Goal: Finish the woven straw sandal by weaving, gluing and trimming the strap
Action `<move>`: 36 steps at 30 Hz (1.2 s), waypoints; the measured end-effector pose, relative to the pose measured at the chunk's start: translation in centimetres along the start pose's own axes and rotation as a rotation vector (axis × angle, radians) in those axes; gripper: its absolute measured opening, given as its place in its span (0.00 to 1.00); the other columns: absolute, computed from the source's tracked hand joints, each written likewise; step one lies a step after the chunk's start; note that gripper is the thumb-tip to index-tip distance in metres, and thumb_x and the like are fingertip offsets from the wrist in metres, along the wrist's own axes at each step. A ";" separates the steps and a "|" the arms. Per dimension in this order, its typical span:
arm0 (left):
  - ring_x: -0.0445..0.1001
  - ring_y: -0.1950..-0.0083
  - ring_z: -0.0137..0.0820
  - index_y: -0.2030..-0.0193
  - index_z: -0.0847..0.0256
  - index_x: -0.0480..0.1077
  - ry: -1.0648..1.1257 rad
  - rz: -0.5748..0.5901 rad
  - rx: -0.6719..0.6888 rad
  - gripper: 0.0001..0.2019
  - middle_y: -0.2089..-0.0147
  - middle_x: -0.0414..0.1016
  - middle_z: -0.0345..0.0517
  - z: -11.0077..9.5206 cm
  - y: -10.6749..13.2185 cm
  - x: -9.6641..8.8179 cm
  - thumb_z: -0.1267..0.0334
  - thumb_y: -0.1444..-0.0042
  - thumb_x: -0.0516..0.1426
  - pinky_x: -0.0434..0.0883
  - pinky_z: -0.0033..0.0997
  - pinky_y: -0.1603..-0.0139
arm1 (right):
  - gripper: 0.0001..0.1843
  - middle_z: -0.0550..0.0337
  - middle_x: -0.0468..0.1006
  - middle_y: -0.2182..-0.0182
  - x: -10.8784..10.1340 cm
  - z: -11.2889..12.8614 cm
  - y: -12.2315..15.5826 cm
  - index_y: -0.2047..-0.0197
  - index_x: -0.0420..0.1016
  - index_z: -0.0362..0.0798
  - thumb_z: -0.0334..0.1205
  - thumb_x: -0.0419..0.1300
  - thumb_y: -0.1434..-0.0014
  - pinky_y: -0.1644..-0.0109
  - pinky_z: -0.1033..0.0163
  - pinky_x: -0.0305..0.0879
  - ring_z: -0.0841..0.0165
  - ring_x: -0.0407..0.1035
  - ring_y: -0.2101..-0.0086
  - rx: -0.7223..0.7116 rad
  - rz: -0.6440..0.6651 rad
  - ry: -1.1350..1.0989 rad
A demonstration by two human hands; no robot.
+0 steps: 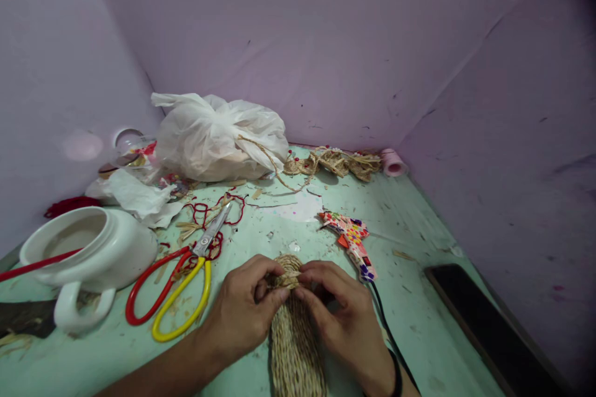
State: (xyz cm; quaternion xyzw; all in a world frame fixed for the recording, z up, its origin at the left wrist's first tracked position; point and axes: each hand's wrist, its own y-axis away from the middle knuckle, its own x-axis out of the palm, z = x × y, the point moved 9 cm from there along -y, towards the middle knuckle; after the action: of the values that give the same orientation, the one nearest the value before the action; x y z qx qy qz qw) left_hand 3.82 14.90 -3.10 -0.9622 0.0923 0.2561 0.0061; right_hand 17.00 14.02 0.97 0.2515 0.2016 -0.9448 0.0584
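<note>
as the mat (298, 347) points lengthwise away, left hand (246, 304) and right hand (338, 307) pinch a strip (291, 280) atop; both equally near

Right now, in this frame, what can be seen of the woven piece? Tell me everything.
The woven piece is long and narrow with a rounded far end, made of tan and brownish straw-like cords running lengthwise. It points away from the person over the green table, its near end cut off by the picture's bottom edge. The left hand and right hand meet over its far part, pinching a straw strip across it; whether that is attached is unclear.
</note>
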 end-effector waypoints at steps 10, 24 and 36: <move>0.60 0.75 0.24 0.65 0.60 0.67 -0.042 -0.004 0.081 0.05 0.72 0.65 0.38 -0.6 0.2 -0.2 0.64 0.49 0.55 0.60 0.24 0.74 | 0.08 0.55 0.76 0.68 0.0 0.6 0.1 0.65 0.72 0.48 0.29 0.54 0.46 0.64 0.66 0.70 0.69 0.72 0.67 -0.087 0.008 0.081; 0.61 0.74 0.24 0.65 0.60 0.67 -0.060 -0.023 0.113 0.04 0.70 0.66 0.39 -0.4 0.3 -0.1 0.64 0.49 0.54 0.60 0.24 0.74 | 0.07 0.55 0.76 0.68 0.0 0.3 0.3 0.67 0.73 0.48 0.30 0.55 0.46 0.67 0.66 0.70 0.68 0.72 0.68 -0.050 -0.014 0.052; 0.60 0.75 0.24 0.64 0.60 0.68 -0.040 -0.018 0.082 0.06 0.71 0.65 0.39 -0.4 0.3 0.0 0.65 0.50 0.55 0.60 0.24 0.75 | 0.06 0.55 0.75 0.68 0.3 0.2 0.3 0.66 0.72 0.48 0.29 0.55 0.46 0.67 0.66 0.70 0.68 0.71 0.68 -0.052 -0.007 0.044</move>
State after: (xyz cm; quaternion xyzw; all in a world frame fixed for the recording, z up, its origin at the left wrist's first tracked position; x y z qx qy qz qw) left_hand 3.93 14.58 -2.75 -0.9566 0.0939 0.2714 0.0496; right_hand 16.74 13.61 0.92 0.2699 0.2281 -0.9337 0.0571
